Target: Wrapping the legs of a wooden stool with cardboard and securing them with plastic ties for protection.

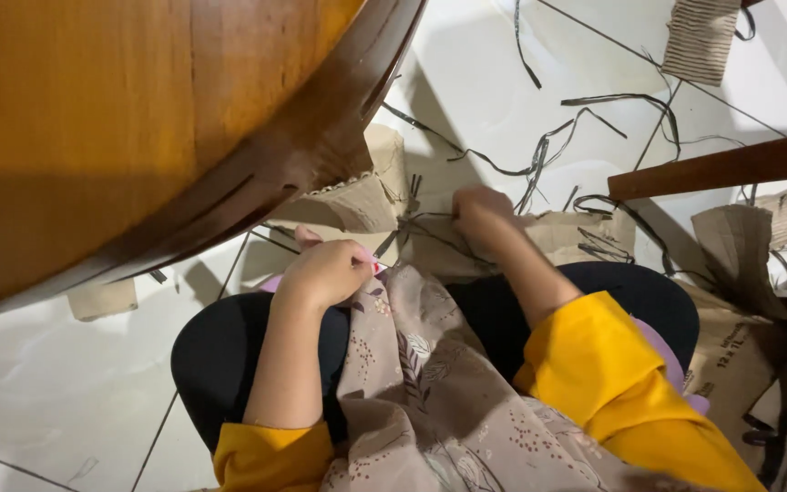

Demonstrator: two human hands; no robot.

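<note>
table: round wooden table [93, 118], upper left
floor: white tiles [38, 392], black strips [539, 155] scattered
top right: corrugated cardboard [699, 36]

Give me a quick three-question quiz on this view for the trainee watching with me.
1. True or false: the right hand rests on the brown cardboard piece that lies past the knees.
2. What lies scattered over the white tiled floor? A) dark thin strips B) coins C) green leaves
3. Fill in: the left hand is closed near the edge of a ____-patterned cloth on the lap.

Key: 1 true; 2 A; 3 floral. What the left hand pinches is too small to tell. The wooden table fills the upper left of the view.
</note>
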